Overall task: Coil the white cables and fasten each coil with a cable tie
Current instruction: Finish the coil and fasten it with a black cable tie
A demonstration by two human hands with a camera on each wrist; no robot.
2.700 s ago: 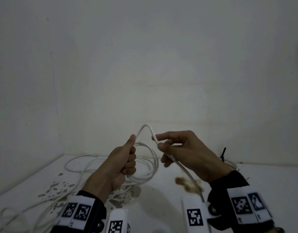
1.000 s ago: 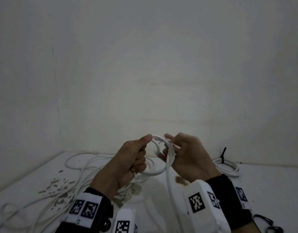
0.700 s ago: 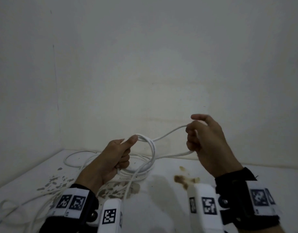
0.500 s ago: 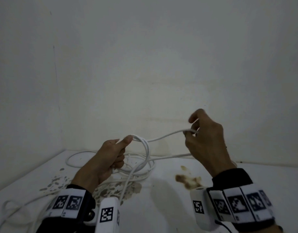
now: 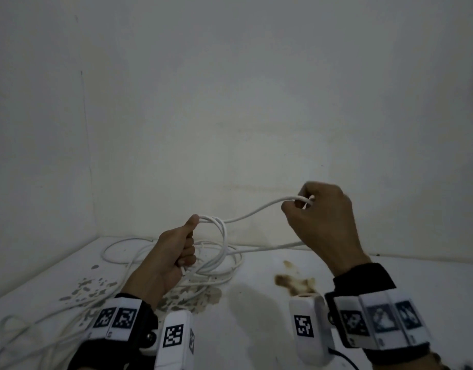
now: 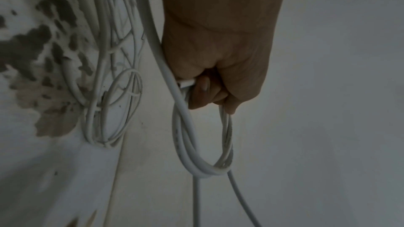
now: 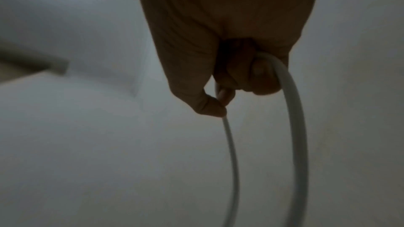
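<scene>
The left hand (image 5: pixel 174 252) is curled tight round a small coil (image 5: pixel 221 236) of white cable; the thumb presses the top of the loops and the fingers wrap the side, and in the left wrist view a few rounds of cable hang below the fist like a ring; this coil is the landmark for everything else.

To the right of the coil and a bit higher, the right hand (image 5: pixel 320 222) pinches the same cable between thumb and bent fingers; in the right wrist view the cable goes into the fist and comes out again, making a long bend that hangs down.

Between the two hands the free cable (image 5: pixel 256 213) runs almost level, rising a little from the coil toward the right hand; so its long way is side to side, left to right; a second stretch runs back from under the right hand, low, toward the pile behind the coil.

I think the next move is to swing this stretch over to the coil as a new round; the right hand would carry it leftward, and the left thumb would have to lift a bit to let it in; the left hand is right at the coil, so it should stay put.

Below and behind the coil, more loose white cable (image 5: pixel 123 252) lies in a messy heap on the table (image 5: pixel 416 279); to the right of the coil, low down, the table has a brown stain (image 5: pixel 295 283); no cable tie shows in these views.
</scene>
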